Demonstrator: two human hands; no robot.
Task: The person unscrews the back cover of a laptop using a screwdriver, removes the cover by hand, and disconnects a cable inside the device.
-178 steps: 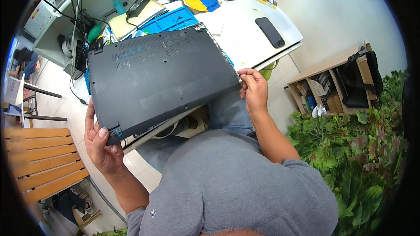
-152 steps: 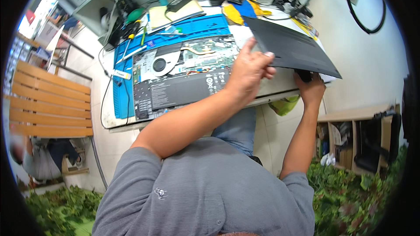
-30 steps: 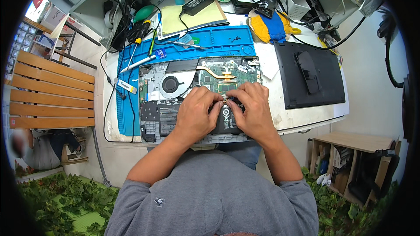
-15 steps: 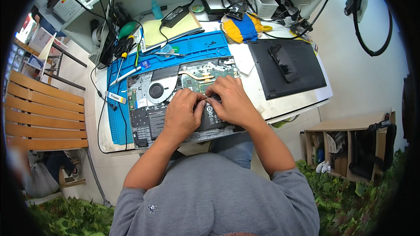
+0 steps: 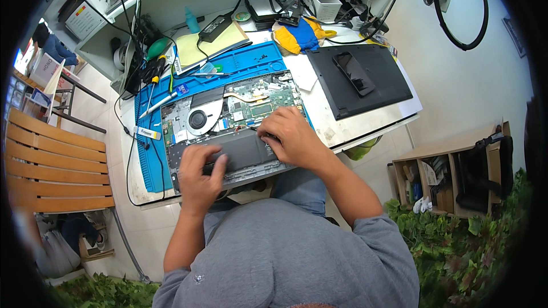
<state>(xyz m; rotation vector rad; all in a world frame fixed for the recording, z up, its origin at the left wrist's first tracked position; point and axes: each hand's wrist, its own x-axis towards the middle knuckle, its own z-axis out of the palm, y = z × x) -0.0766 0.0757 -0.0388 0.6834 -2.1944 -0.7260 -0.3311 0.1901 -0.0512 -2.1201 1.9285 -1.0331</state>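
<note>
An opened laptop base [image 5: 178,128] lies in front of me, its insides facing up. A round fan [image 5: 198,120] with a copper heat pipe [image 5: 248,97] sits beside the green circuit board [image 5: 279,91]. Along the near side lies the flat black battery [image 5: 242,149]. My left hand [image 5: 197,174] hovers over the battery's left end, fingers bent and thumb apart, slightly blurred, holding nothing visible. My right hand [image 5: 294,137] rests at the battery's right part, below the board, with thumb and fingers drawn together. Whatever is between those fingertips is hidden.
A blue mat [image 5: 149,165] lies under the laptop, with a screwdriver [image 5: 154,82] and a white pen-like tool [image 5: 158,104]. At right is a black laptop cover [image 5: 365,80] bearing a dark plastic piece [image 5: 353,73]. A power adapter [image 5: 215,28] sits on yellow paper behind.
My left hand has come away from the right hand, moving left and nearer to me, uncovering much of the battery. My right hand stays near the battery's upper right. The view has shifted slightly.
</note>
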